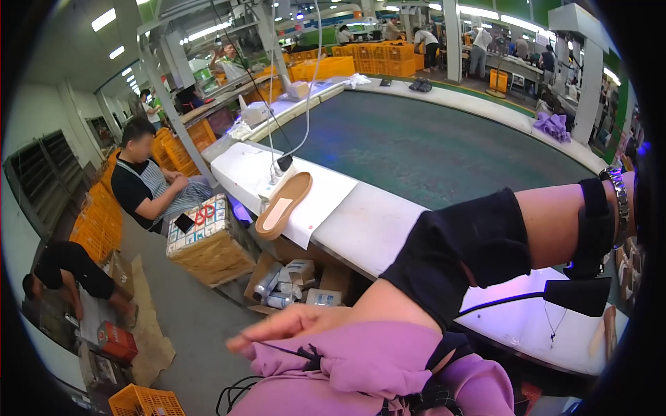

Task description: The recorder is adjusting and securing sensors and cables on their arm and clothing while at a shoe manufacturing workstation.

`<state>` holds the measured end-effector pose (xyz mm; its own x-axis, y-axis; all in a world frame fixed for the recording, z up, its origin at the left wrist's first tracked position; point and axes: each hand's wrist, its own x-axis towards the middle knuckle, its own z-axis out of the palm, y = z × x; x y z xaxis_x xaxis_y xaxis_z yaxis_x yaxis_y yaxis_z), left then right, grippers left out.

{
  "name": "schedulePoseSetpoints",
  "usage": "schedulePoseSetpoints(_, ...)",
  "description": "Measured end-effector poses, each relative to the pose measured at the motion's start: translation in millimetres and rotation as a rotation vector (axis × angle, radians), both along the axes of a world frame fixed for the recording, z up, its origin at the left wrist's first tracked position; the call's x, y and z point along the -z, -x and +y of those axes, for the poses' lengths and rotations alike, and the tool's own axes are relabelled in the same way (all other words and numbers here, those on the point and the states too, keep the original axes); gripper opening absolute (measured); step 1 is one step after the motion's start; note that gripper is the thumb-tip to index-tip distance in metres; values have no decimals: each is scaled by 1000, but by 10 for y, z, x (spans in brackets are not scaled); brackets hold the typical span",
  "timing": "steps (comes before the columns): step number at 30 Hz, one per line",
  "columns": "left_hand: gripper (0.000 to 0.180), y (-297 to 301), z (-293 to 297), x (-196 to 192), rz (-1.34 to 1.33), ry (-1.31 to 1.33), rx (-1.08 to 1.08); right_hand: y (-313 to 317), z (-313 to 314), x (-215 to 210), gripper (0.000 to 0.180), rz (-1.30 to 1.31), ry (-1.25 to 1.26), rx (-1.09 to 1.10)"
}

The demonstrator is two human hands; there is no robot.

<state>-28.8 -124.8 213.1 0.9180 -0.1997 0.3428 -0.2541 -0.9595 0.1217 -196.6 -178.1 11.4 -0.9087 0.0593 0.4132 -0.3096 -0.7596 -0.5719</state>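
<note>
My left arm (555,229) stretches toward the right rim with a black elbow sleeve (444,256), a black wrist strap (595,222) and a metal watch (615,208). Its hand is lost beyond the dark rim. Low in the middle, the fingers of my right hand (295,320) point left, stretched along my purple sleeve (374,357) beside a thin black cord (298,352). No object shows in them; which arm joins this hand is partly hidden. On a white sheet (333,191) up the worktable lies a tan shoe sole (298,188) with a pale patch, touched by neither hand.
A wide dark green belt (430,139) fills the table's middle. Below its white edge stands an open carton (260,277) of bottles and boxes. A taped box (208,260) stands near a seated co-worker (156,180); another person (80,274) bends at left. A black lamp (579,295) overhangs the near edge.
</note>
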Motion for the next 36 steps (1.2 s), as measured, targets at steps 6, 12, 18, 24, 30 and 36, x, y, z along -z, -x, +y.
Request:
schedulePoseSetpoints(6, 18, 107, -50, -79, -65, 10, -11, -33, -89, 61, 39, -148, -102, 46)
schedulePoseSetpoints(12, 17, 293, 49, -126, -93, 29, -46, 50, -100, 149, 34, -280, -219, 75)
schedulePoseSetpoints(18, 17, 305, 76, -313, -122, 18, -3, -302, -136, 287, 30, -423, -357, 183)
schedulePoseSetpoints(24, 16, 377, 198, -251, -87, 61, -47, -373, -119, 395, 26, -496, -443, 210)
schedulePoseSetpoints(30, 15, 312, 327, -128, -23, 157, -24, -744, 9, 542, 24, -571, -452, 296)
schedulePoseSetpoints(36, 15, 44, 580, 143, 53, 274, 4, -1029, -163, 362, 20, -306, -213, 301)
